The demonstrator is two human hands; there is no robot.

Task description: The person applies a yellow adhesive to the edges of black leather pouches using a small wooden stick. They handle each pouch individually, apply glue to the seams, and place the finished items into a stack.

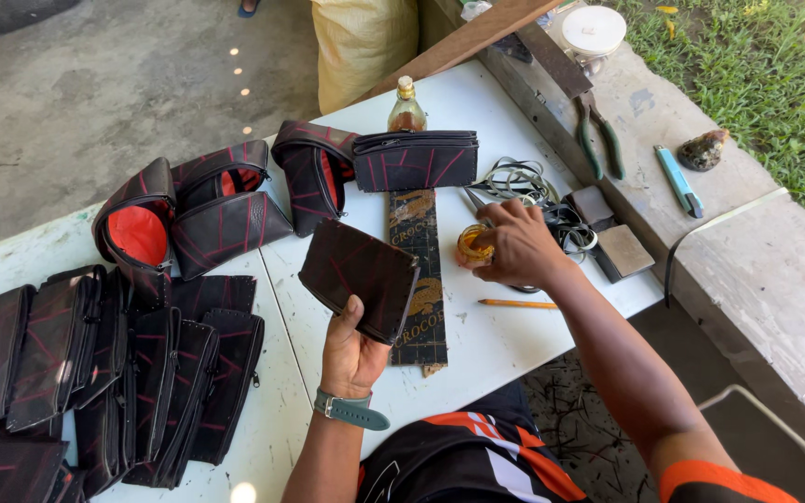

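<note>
1. In the head view, the left hand (351,349) was raised over the white table (505,345), fingers closed on the lower edge of a dark pouch (361,278) with thin red lines, thumb lying on its near face. The pouch stood tilted above the hand, clear of the table.
2. A grey-green watch (350,409) sat on the wrist just below that grip.
3. The right hand (514,244) rested on the table well to the right of the held pouch, fingers curled around a small glass jar (473,243) of amber liquid. The jar showed at the hand's left side, and the fingers were closed on it.
4. Between the two hands lay a long dark strip (419,279) with gold printed figures, running away from the person; the held pouch overlapped its left edge.
5. Just below the right hand lay an orange pencil (517,304).
6. Beyond the right hand sat a tangle of flat dark bands (524,182), and to their right two small brownish blocks (612,233).
7. Farther beyond, a finished zipped pouch (416,160) stood upright, with a small bottle (406,107) of brown liquid behind it.
8. Left of the held pouch, several open pouches (197,210) with red lining lay grouped; nearer the person, flat black pouches (104,373) lay stacked in rows.
9. On the concrete ledge (747,270) to the far right lay green-handled pliers (598,140) and a light blue utility knife (678,182).
</note>
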